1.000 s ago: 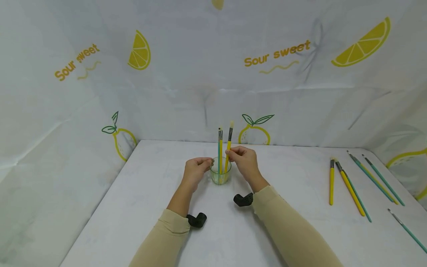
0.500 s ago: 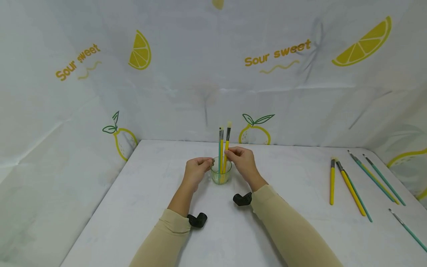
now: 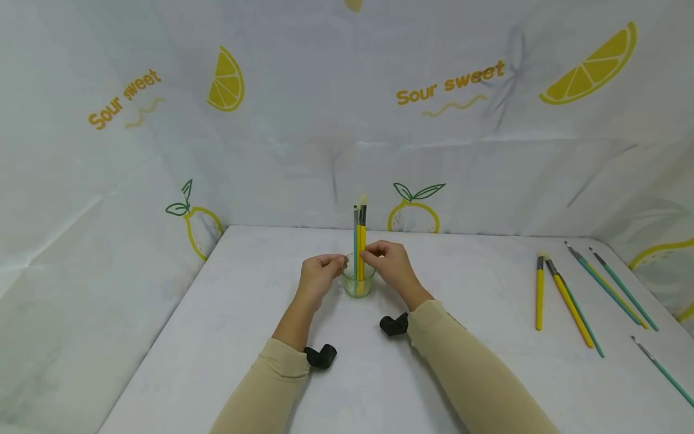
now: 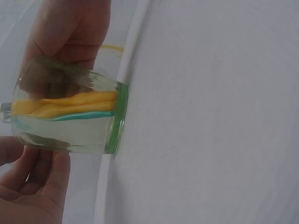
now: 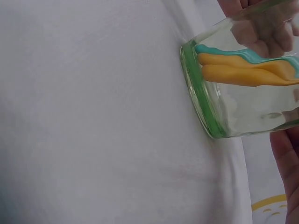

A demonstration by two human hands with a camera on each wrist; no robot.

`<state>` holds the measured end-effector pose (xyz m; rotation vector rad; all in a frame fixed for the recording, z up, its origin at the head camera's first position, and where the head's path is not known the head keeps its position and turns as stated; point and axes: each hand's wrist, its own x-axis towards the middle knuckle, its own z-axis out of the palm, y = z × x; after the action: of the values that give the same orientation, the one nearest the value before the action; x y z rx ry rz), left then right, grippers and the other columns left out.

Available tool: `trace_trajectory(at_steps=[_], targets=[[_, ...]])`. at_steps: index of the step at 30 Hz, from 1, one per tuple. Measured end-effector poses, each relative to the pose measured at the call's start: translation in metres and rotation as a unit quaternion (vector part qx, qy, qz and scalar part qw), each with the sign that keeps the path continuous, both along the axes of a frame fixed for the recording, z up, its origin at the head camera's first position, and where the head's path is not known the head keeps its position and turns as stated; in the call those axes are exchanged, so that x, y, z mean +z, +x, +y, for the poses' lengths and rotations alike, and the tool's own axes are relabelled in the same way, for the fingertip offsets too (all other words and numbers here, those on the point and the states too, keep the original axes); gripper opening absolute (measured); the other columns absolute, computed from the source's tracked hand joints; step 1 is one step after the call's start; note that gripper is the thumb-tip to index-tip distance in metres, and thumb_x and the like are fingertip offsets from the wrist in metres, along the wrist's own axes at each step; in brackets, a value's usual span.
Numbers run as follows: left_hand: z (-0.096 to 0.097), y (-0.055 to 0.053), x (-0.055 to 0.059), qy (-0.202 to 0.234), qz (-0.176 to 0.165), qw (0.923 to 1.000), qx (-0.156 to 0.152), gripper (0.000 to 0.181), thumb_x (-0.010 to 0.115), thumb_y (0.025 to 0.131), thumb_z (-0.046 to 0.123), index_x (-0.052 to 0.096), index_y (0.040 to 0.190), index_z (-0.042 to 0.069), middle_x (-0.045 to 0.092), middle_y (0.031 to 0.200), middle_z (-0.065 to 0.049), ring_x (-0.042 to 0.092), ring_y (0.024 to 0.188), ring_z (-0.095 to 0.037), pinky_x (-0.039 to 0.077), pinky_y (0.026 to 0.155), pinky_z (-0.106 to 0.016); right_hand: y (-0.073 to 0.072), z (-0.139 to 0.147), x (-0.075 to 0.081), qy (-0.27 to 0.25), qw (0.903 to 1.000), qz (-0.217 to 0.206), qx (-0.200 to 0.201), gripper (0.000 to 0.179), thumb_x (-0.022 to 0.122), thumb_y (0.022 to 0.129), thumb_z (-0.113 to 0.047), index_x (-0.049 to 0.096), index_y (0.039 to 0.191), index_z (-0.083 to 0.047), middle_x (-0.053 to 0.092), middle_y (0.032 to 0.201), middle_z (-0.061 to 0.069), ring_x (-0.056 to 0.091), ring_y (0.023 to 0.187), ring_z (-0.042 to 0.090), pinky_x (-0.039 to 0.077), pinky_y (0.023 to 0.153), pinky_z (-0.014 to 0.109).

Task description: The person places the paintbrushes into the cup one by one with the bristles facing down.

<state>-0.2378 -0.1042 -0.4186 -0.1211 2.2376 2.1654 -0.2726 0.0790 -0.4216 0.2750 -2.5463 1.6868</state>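
Nearest, at the right of the bench (image 3: pixel 217 386): a lone teal brush (image 3: pixel 667 375), loose and well apart from the rest. Slightly farther, also on the right and lying flat: a single yellow brush (image 3: pixel 539 301), a yellow-and-teal pair (image 3: pixel 572 310), a second such pair (image 3: pixel 599 280) and an outer teal brush (image 3: pixel 623 288), making seven outside the glass (image 4: pixel 70 128) altogether. At the middle of the bench, upright: that glass, pinched at its left rim in the left grip (image 3: pixel 317 279). Inside, close together with bristles up and handle ends at the base: a standing teal brush (image 5: pixel 219 50), a standing yellow brush (image 5: pixel 219 59) and, on the right, a held yellow brush (image 5: pixel 233 75), pinched near rim height between thumb and fingers of the right grip (image 3: pixel 396 265). Looks early in the filling: two brushes placed, a third in but not yet released, seven seemingly left. Farthest: a lemon-printed sheet (image 3: pixel 293 169), apparently only backdrop.
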Motion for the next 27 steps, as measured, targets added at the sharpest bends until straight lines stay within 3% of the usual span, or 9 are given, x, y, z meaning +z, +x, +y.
trace_trajectory(at_steps=[11, 27], targets=[[-0.0001, -0.0024, -0.0009, 0.004, -0.006, 1.0000, 0.000, 0.022, 0.064, 0.096, 0.015, 0.071, 0.109, -0.002, 0.071, 0.111, -0.014, 0.069, 0.103, -0.021, 0.058, 0.091, -0.028, 0.0004, 0.0003, 0.0046, 0.027, 0.9995, -0.017, 0.009, 0.022, 0.070, 0.090, -0.026, 0.073, 0.100, -0.006, 0.070, 0.098, 0.008, 0.059, 0.091, 0.021, 0.052, 0.070, 0.026], [0.0009, -0.0050, -0.0040, 0.013, -0.010, 0.9999, 0.003, 0.021, 0.065, 0.095, 0.013, 0.072, 0.108, -0.002, 0.072, 0.111, -0.013, 0.069, 0.101, -0.019, 0.058, 0.090, -0.028, 0.0006, 0.0019, 0.0074, 0.042, 0.9982, -0.033, 0.026, 0.018, 0.073, 0.088, -0.021, 0.071, 0.100, -0.007, 0.071, 0.100, 0.007, 0.062, 0.095, 0.022, 0.056, 0.081, 0.033]])
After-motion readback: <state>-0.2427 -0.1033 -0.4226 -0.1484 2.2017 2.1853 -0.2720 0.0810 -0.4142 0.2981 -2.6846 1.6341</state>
